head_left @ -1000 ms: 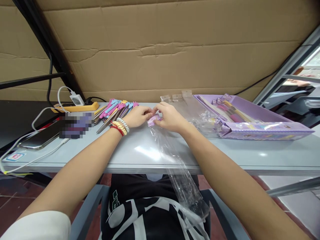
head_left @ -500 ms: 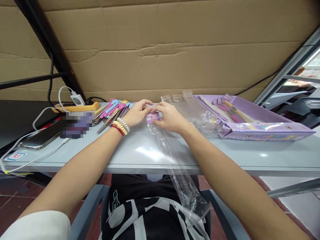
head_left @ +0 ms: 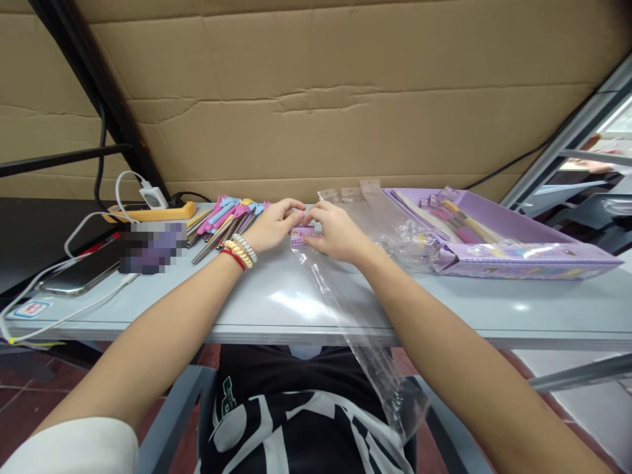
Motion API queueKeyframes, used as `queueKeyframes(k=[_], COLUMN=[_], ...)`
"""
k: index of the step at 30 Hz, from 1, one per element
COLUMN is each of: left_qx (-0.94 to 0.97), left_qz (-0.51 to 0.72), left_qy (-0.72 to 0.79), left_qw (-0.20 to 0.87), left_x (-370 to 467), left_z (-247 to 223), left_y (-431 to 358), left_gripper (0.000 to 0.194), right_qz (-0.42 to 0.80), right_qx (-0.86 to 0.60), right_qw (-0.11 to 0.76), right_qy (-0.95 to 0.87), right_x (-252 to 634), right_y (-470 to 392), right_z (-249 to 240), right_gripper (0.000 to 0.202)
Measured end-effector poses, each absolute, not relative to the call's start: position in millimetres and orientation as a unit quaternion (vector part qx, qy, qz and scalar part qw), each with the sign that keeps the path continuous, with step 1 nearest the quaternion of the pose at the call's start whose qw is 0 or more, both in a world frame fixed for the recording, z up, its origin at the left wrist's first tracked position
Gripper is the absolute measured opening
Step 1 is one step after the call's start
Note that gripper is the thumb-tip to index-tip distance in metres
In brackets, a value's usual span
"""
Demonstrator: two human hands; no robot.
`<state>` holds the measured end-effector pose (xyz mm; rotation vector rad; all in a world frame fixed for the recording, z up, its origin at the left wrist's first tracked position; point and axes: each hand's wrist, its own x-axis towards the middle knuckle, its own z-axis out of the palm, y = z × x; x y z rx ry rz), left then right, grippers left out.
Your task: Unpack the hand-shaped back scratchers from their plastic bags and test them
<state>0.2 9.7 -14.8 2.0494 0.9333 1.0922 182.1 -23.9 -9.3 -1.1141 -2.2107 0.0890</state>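
At frame centre, the right hand (head_left: 336,232) pinches a purple card (head_left: 301,235); the clear sleeve (head_left: 368,349) has swung rightward below — handling seems unfinished, the left hand (head_left: 272,225) unclear in grip.

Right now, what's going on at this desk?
A person's left hand and right hand meet at a small purple card; a long clear plastic sleeve hangs from there over the desk edge. Sticks with colourful ends are piled by the left wrist, and an open purple box sits to the right.
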Motion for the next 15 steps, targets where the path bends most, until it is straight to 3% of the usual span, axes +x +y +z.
queueKeyframes(k=[7, 15], left_qx=[0.776, 0.776], left_qz=[0.406, 0.367], left_qy=[0.345, 0.316], left_qw=[0.338, 0.404], left_x=[3, 3], left_z=[-12, -5], left_y=[5, -3], left_gripper=[0.031, 0.046], right_qz=[0.057, 0.057], right_qx=[-0.422, -0.447], right_qw=[0.337, 0.314], right_qy=[-0.84, -0.835], right_x=[182, 180], right_y=[-25, -31], right_z=[-10, -3], right_gripper=[0.008, 0.01])
